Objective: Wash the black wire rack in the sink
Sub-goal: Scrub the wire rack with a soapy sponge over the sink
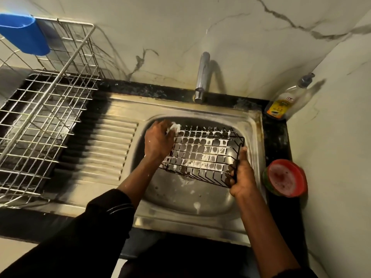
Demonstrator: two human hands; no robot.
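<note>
Rack (200, 151) in right grip (242, 175), scrubber (174, 126) — left grip (158, 140)

Dim, warm yellowish indoor light, falling from upper left. Shadows of tap (202, 77) and soap bottle (285, 101) thrown rightward onto marble wall (170, 27); wire shadows of steel dish rack (40, 121) smeared over wall and drainboard (112, 149). Soft glare on tap and sink (200, 109) rim. Foam on black wire rack (200, 149) near blown-out white. Left hand (158, 141) and sponge (174, 126) slightly soft. Bottom of frame almost black, sleeve (90, 227) lost in shadow. Strong wide-angle bending at edges; red round container (285, 177) blurred. Overall soft, grainy.
</note>
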